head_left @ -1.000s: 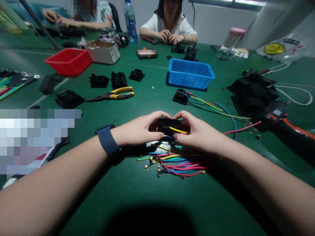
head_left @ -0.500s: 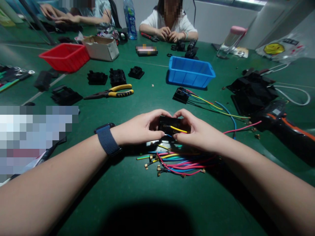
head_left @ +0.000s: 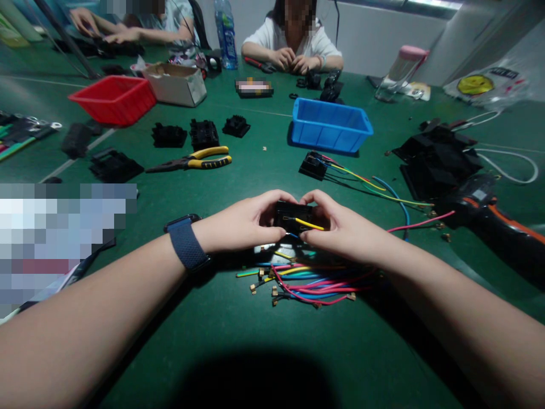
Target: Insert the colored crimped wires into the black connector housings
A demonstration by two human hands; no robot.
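Observation:
Between my two hands is a small black plastic housing (head_left: 293, 210), with a yellow wire (head_left: 310, 224) and a bit of blue wire coming from it. My left hand (head_left: 255, 221) grips its left side, thumb at the near edge and fingers behind. On the other side, my right hand (head_left: 336, 224) pinches it the same way. Part of the housing is hidden by my fingers. Just below my hands lies a bundle of coloured wires (head_left: 315, 289) with brass terminals. A similar black housing (head_left: 313, 165) with wires attached rests beyond my right hand.
Yellow-handled pliers (head_left: 208, 157) and several black plastic parts (head_left: 204, 133) lie at left. Farther back stand a red bin (head_left: 113, 102), a cardboard box (head_left: 183, 85) and a blue bin (head_left: 332, 128). An orange-black power tool (head_left: 498, 221) is at right. Two people sit across the table.
My hands and the black housing have barely moved. At the far left, the other person's hands have shifted slightly apart.

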